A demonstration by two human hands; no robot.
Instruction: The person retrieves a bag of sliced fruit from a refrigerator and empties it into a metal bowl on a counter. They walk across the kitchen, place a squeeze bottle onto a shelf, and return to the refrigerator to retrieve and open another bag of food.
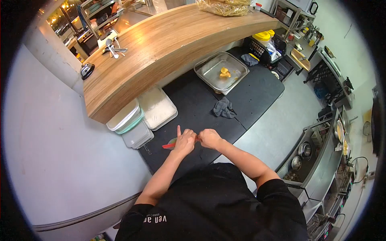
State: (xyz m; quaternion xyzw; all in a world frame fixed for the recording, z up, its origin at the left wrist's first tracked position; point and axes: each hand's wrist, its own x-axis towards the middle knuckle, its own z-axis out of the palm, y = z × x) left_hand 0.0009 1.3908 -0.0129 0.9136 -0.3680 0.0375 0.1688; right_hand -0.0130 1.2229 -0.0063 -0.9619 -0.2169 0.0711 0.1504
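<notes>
My left hand (185, 142) and my right hand (210, 138) meet close together over the black table (189, 100), near its front edge. Out of the left hand's far side sticks a small thin red-and-green item (169, 145), perhaps a packet; its kind is not clear. One left finger points up while the others curl around the item. The right hand is closed in a pinch beside the left, with a bit of orange-red between the two. A crumpled grey cloth (224, 108) lies on the table beyond my right hand.
A clear rectangular tray (209, 69) with a few yellowish pieces (225, 72) stands at the back. Lidded containers (155, 106) are stacked on the left. Above them, a wooden counter (161, 36) carries spoons (114, 49) and a bell (87, 70). A black crate (261, 48) stands at the far right.
</notes>
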